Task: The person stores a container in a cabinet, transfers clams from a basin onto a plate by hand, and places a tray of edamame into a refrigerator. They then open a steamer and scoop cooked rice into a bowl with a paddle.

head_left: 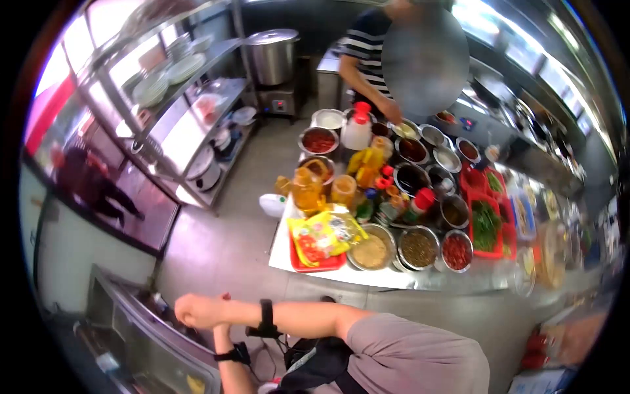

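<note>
My right hand (199, 311) is at the lower left, reached across my body, its fingers curled and hidden from above. It hangs beside the edge of a metal sink (172, 347). My left hand (222, 326) comes up from below and is mostly covered by the right hand and forearm; its fingers barely show. The two hands overlap in the view, and I cannot tell whether they touch. Whatever may be between them is hidden. Black straps (266, 319) circle both wrists, with thin cables near them.
Ahead, a white table (282, 253) carries sauce bowls, bottles, a yellow packet (325, 233) and red baskets of greens (485, 226). A person in a striped sleeve (365, 43) reaches over its far side. Metal shelves (226, 49) with plates stand left; another person (92, 180) is beyond.
</note>
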A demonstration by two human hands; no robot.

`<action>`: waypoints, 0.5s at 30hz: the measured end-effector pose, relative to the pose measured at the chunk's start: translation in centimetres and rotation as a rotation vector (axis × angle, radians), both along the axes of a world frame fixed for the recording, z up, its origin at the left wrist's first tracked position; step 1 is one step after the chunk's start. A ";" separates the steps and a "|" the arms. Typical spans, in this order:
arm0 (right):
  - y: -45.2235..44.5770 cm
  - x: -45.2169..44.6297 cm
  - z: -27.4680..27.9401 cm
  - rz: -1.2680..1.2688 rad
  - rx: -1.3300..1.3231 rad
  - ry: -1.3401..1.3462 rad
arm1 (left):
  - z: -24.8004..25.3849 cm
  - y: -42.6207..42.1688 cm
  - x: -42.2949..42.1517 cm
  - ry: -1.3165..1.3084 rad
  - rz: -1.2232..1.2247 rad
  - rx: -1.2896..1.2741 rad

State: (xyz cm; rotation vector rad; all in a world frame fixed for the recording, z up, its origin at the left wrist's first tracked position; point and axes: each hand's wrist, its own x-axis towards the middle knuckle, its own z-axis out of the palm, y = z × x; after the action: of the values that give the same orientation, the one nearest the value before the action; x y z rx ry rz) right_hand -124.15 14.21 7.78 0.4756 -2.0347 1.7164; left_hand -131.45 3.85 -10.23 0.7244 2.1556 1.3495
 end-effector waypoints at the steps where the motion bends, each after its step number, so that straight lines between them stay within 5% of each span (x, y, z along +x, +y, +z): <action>1: 0.7 -2.5 0.2 -0.013 -0.018 0.058 | 0.2 0.8 -1.8 0.013 -0.007 0.015; 6: 5.3 -13.4 -1.0 -0.063 -0.158 0.075 | -0.6 4.1 -9.8 0.081 -0.064 0.002; 8: 8.3 -17.2 -0.5 -0.052 -0.106 -0.135 | -1.0 4.4 -13.2 0.115 -0.061 -0.022; 9: 9.4 -19.7 -1.1 -0.085 -0.128 -0.129 | -1.1 4.7 -14.7 0.095 -0.049 -0.043; 10: 10.2 -21.5 -1.9 -0.095 -0.159 -0.135 | -1.1 4.6 -15.8 -0.188 0.045 -0.091; 15: 17.6 -28.4 -3.3 -0.296 -0.273 -0.192 | -2.1 7.6 -25.0 -0.122 -0.042 -0.136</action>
State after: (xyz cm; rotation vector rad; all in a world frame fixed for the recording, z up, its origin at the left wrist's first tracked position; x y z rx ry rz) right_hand -152.58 31.85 4.50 -0.0789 -1.8410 1.8683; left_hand -156.49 11.44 -12.30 0.6154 2.1005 1.1808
